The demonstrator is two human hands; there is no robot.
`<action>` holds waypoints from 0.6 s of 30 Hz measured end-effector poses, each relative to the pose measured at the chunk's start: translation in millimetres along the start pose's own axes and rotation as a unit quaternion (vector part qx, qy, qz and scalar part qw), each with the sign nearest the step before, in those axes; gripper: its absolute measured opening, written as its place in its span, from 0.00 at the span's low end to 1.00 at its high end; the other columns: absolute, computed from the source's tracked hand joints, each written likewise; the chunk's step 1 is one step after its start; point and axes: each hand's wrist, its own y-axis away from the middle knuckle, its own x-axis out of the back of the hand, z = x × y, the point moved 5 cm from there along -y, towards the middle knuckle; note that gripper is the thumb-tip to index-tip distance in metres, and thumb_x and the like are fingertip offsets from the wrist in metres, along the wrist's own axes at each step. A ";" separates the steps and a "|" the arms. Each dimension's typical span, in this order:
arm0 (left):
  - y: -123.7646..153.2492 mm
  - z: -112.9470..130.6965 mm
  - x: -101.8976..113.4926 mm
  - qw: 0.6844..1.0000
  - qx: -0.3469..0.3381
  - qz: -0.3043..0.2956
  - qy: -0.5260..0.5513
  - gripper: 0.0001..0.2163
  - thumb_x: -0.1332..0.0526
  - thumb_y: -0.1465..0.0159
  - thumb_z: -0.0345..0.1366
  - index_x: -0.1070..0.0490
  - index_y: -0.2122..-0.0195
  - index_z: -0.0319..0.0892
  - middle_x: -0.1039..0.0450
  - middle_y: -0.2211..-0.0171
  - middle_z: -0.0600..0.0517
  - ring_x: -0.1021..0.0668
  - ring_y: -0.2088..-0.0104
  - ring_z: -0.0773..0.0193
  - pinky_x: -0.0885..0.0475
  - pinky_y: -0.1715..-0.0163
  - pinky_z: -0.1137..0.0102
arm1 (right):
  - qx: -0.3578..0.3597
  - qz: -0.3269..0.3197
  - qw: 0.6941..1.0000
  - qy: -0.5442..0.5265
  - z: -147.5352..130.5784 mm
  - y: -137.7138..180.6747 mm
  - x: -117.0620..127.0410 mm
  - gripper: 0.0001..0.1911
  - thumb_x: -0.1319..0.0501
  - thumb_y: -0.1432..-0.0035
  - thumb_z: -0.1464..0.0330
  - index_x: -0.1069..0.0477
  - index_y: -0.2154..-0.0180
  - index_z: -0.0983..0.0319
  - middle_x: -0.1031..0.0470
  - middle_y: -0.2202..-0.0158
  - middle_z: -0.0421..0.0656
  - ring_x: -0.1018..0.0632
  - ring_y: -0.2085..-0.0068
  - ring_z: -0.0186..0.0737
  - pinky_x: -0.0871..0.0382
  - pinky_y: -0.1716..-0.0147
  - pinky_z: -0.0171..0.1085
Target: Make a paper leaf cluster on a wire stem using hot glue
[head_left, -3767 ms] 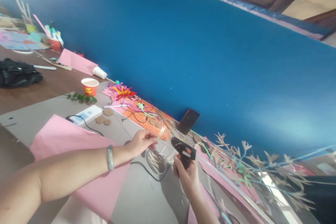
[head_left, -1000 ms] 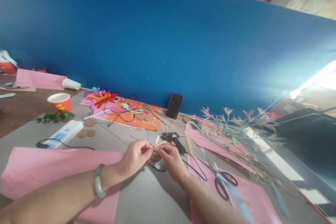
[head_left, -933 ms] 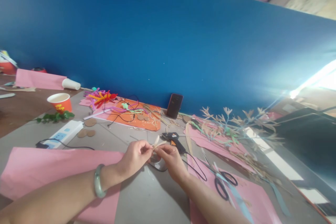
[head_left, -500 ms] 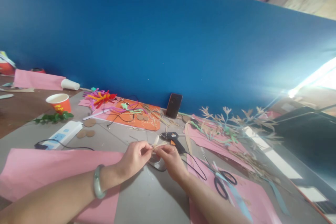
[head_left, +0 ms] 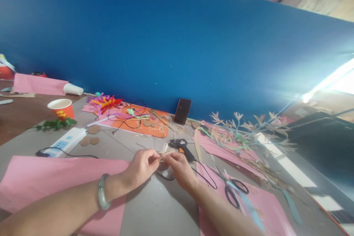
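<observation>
Both hands meet above the middle of the table. My left hand (head_left: 144,166), with a pale bangle (head_left: 103,191) on the wrist, pinches one side of a small pale straw-coloured strip (head_left: 165,150). The fingertips of my right hand (head_left: 179,167) pinch the same strip from the other side. Part of the strip sticks up between the hands; the rest is covered by fingers. Just beyond the right hand lies a black glue gun (head_left: 182,147) with its cord running right. Below the fingers is a small clear object (head_left: 167,174), partly hidden.
Scissors (head_left: 235,191) and a blue ribbon (head_left: 251,208) lie at right on pink paper (head_left: 271,206). A phone (head_left: 182,111) leans on the blue wall. Colourful pipe cleaners (head_left: 106,103), a paper cup (head_left: 61,109) and a power strip (head_left: 66,142) are at left. Dried-leaf branches (head_left: 238,129) stand right.
The hands keep nearly the same pose, both still pinching the strip. The whole view has shifted very slightly.
</observation>
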 end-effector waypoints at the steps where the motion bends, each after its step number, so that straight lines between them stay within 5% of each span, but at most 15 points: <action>1: 0.4 0.6 -0.6 1.000 0.000 -0.003 0.001 0.07 0.42 0.42 0.31 0.26 0.74 0.39 0.22 0.77 0.53 0.25 0.77 0.68 0.34 0.76 0.77 | 0.003 0.003 1.000 0.004 -0.8 0.2 0.2 0.13 0.38 0.51 0.65 0.30 0.83 0.63 0.33 0.82 0.37 0.33 0.75 0.33 0.40 0.71 0.32; 18: -0.7 -9.8 -0.7 0.995 0.069 0.000 0.070 0.10 0.41 0.39 0.40 0.27 0.71 0.38 0.26 0.80 0.53 0.27 0.80 0.68 0.34 0.79 0.77 | 0.036 0.005 0.999 -0.026 -13.2 7.2 -0.7 0.09 0.34 0.51 0.62 0.24 0.74 0.63 0.30 0.79 0.38 0.31 0.75 0.33 0.37 0.70 0.32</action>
